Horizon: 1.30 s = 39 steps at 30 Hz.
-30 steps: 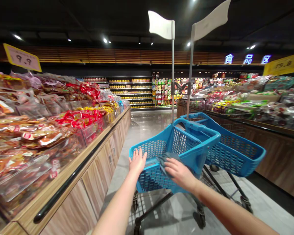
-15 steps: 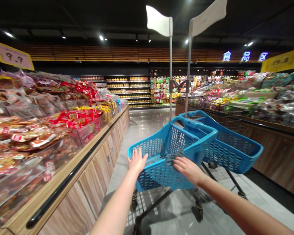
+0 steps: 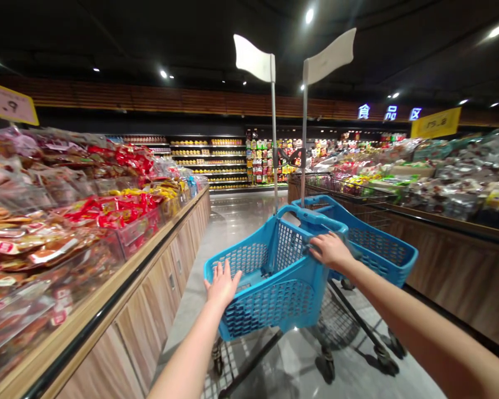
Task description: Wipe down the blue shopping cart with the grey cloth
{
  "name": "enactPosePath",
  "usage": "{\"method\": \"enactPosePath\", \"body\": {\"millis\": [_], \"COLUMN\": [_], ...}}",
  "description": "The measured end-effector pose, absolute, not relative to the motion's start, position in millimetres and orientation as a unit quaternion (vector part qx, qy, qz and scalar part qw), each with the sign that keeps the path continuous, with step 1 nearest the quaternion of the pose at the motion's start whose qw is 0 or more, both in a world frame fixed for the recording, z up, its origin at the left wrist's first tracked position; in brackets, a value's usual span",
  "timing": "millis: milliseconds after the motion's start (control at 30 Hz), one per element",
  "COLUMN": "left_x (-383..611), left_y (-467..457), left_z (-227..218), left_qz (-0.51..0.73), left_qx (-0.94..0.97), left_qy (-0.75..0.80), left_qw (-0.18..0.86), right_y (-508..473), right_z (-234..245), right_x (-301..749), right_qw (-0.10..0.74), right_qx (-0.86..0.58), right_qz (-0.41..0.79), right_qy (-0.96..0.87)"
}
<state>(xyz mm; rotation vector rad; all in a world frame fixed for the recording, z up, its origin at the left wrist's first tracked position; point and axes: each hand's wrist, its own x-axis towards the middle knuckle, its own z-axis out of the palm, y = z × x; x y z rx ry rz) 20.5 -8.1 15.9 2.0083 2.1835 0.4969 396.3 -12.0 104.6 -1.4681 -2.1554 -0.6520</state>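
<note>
A blue plastic shopping cart (image 3: 274,305) stands in front of me in the aisle. My left hand (image 3: 223,284) lies on its near left end, at the rim, with the fingers stretched and spread. My right hand (image 3: 330,250) is at the top of the side wall near the cart's handle. Its fingers are curled over a grey cloth (image 3: 309,247), mostly hidden beneath them. A second blue cart (image 3: 382,255) stands close behind on the right. Each cart has a pole with a white flag (image 3: 255,58) on top.
Wooden display counters (image 3: 149,299) piled with packaged food run along the left. Another counter (image 3: 449,260) with packages stands on the right, with a wire rack (image 3: 357,188) at its near corner. Stocked shelves (image 3: 210,160) line the back wall. Yellow price signs (image 3: 436,123) hang above.
My right hand has moved with the cloth along the side rim, up and right toward the handle. My left hand stays on the cart's end. The view has shifted slightly.
</note>
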Motion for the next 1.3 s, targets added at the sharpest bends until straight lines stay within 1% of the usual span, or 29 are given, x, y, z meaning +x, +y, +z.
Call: {"method": "enactPosePath", "body": {"millis": [67,133,267,333,433,533,633,767,867,933,967,1000,1067,1133,1200,1300], "left_x": [16.4,10.6,-6.2,-17.3,-35.7,-51.8,-61.6,-67.2,-71.6,-76.0,-78.5,-81.1,-87.0,-93.2,-98.5,-97.3], "left_y": [-9.6,-10.0,-9.4,-8.6,-6.5,-5.0,-5.5,-6.0,-2.6,1.1,3.2,5.3,9.5,13.0,14.6,12.0], "left_z": [16.7,16.6,13.8,11.7,8.8,7.3,8.7,13.2,13.2,11.1,9.8,8.5,6.3,5.3,6.3,13.1], "left_qz": [0.163,0.162,0.161,0.155,0.142,0.135,0.135,0.123,0.121,0.128,0.133,0.138,0.142,0.135,0.124,0.124], "left_qx": [0.665,0.667,0.676,0.686,0.700,0.707,0.719,0.721,0.718,0.722,0.726,0.729,0.732,0.728,0.715,0.678], "left_qy": [0.726,0.724,0.717,0.709,0.698,0.692,0.681,0.681,0.684,0.679,0.674,0.669,0.665,0.672,0.688,0.724], "left_qw": [0.067,0.066,0.056,0.053,0.055,0.049,0.040,0.044,0.045,0.042,0.040,0.038,0.031,0.028,0.019,-0.002], "right_y": [-10.9,-18.5,-45.1,-53.8,-57.5,-56.5,-53.9,-42.1,-28.6,-19.2,-14.7,-10.5,-3.5,1.2,3.6,2.6], "right_z": [93.5,81.6,60.1,54.7,56.2,65.2,81.2,124.1,162.3,174.6,173.9,168.5,146.8,120.2,99.9,90.1], "right_x": [373.8,350.3,306.9,297.0,308.2,345.3,392.8,449.4,473.5,477.9,476.8,474.0,465.0,454.9,445.6,431.2], "right_qw": [0.167,0.150,0.182,0.183,0.158,0.161,0.199,0.278,0.399,0.475,0.488,0.481,0.435,0.416,0.443,0.479], "right_qx": [-0.564,-0.555,-0.476,-0.457,-0.429,-0.399,-0.415,-0.517,-0.567,-0.561,-0.550,-0.536,-0.514,-0.515,-0.536,-0.567], "right_qz": [-0.232,-0.221,-0.213,-0.224,-0.245,-0.259,-0.268,-0.258,-0.255,-0.241,-0.218,-0.186,-0.116,-0.078,-0.077,-0.097], "right_qy": [-0.775,-0.788,-0.834,-0.841,-0.855,-0.865,-0.846,-0.767,-0.674,-0.634,-0.642,-0.668,-0.730,-0.745,-0.714,-0.663]}}
